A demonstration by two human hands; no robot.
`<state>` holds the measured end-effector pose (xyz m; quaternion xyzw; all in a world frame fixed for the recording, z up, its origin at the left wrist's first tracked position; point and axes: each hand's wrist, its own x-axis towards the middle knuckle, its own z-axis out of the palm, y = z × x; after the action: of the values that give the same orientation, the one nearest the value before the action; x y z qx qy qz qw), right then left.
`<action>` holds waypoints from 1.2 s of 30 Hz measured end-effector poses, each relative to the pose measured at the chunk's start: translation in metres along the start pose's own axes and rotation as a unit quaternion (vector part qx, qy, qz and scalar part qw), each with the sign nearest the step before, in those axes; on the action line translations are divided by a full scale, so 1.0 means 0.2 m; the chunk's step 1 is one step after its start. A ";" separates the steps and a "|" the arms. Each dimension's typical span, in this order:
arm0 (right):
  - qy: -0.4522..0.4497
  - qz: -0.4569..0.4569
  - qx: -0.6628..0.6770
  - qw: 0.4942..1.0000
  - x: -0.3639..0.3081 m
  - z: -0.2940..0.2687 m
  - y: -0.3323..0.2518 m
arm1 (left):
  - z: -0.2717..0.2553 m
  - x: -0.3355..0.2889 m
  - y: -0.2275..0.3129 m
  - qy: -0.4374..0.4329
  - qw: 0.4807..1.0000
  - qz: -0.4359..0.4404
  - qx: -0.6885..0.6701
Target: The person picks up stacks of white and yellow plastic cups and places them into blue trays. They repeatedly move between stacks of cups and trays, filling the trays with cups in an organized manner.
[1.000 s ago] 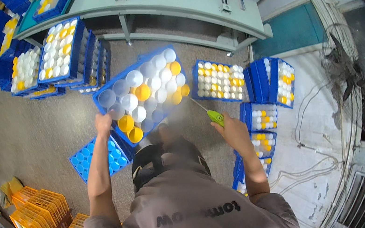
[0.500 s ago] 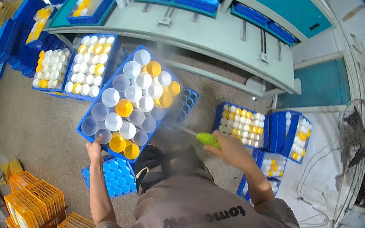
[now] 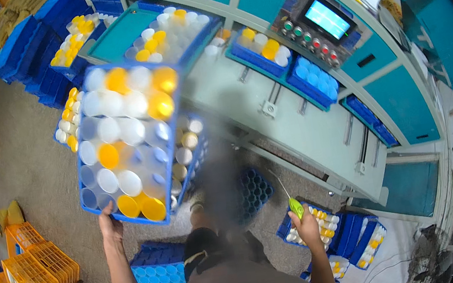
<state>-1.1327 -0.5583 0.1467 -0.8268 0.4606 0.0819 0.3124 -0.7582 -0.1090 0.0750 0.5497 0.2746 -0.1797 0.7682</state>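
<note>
My left hand (image 3: 111, 224) grips the near left corner of a blue crate (image 3: 150, 222). The crate is held up off the floor and tilted, packed with rows of white cups (image 3: 132, 130) and yellow cups (image 3: 108, 155), their round mouths facing me. Out to the right, my right hand (image 3: 308, 229) is closed round a green-handled tool (image 3: 296, 208) with a thin, bent metal rod; the rod points up and away from the crate. Partly hidden behind the held crate is another blue crate of cups (image 3: 184, 156). A dark blur covers the middle, beside the held crate.
Ahead runs a pale machine bench (image 3: 307, 129) with blue trays of cups and a control panel (image 3: 327, 20). On the floor are a crate of light blue cups (image 3: 159, 281), a dark tray (image 3: 256, 193) and cup crates (image 3: 321, 224) at right. Orange crates (image 3: 39, 260) stand at left.
The crate in my left hand has tilted up and turned, shifting left in view. My right hand has swung the green-handled tool away from the cups to the right. The bench looks nearer.
</note>
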 end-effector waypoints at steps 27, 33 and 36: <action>-0.076 0.180 0.064 0.979 0.43 0.37 -0.27 | 1.14 2.78 0.88 0.037 0.981 0.180 -0.057; -0.103 0.212 0.045 0.971 0.34 0.46 -0.08 | 1.68 2.80 0.81 -0.032 0.966 0.242 0.084; -0.085 0.138 0.007 0.987 0.28 0.49 -0.01 | 1.85 2.74 0.72 -0.083 0.981 0.161 0.064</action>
<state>-1.0848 -0.5393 0.0457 -0.7429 0.5428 0.1907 0.3421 -0.1619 -0.3954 -0.0674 0.6182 0.1055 -0.1155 0.7703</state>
